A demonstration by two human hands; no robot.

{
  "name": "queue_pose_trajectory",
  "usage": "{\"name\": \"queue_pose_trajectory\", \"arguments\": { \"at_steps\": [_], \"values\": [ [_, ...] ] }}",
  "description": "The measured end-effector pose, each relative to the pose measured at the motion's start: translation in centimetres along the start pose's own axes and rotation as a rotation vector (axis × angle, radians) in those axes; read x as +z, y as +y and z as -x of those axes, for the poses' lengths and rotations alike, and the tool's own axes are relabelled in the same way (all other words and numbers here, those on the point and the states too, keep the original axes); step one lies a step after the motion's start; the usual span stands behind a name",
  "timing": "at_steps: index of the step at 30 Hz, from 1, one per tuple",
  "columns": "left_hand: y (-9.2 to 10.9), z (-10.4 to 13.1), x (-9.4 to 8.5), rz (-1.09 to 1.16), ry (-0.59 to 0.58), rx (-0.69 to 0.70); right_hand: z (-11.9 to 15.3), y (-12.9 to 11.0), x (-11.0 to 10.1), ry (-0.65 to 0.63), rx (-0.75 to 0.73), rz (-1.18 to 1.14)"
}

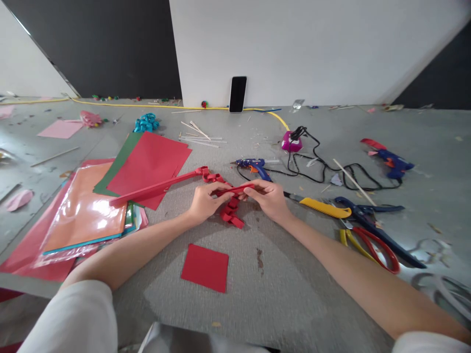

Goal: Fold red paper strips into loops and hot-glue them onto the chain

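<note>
Both hands meet above the middle of the grey table. My left hand pinches the left part of a narrow folded red strip. The strip's right part is between the thumb and fingers of my right hand. Just below and behind the hands lies a curled, folded red paper chain; a long red strip runs from near its upper end to the left. A red paper square lies flat nearer to me.
Red sheets and a plastic-wrapped orange pack lie left. A blue glue gun is behind my hands. Right are a yellow cutter, pliers, scissors, black cords and another glue gun. A phone leans on the wall.
</note>
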State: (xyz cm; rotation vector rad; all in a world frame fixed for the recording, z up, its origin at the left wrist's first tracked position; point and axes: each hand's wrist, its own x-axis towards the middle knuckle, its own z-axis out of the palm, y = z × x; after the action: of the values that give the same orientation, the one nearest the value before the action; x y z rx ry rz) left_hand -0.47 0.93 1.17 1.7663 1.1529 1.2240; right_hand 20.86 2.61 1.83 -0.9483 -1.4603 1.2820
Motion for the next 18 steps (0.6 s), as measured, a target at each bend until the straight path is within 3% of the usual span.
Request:
{"name": "queue_pose_trajectory", "arguments": {
  "at_steps": [18],
  "values": [
    [-0.48,0.56,0.18,-0.092,0.074,0.025,-0.21,0.3,-0.05,-0.023,0.004,-0.014]
  ]
}}
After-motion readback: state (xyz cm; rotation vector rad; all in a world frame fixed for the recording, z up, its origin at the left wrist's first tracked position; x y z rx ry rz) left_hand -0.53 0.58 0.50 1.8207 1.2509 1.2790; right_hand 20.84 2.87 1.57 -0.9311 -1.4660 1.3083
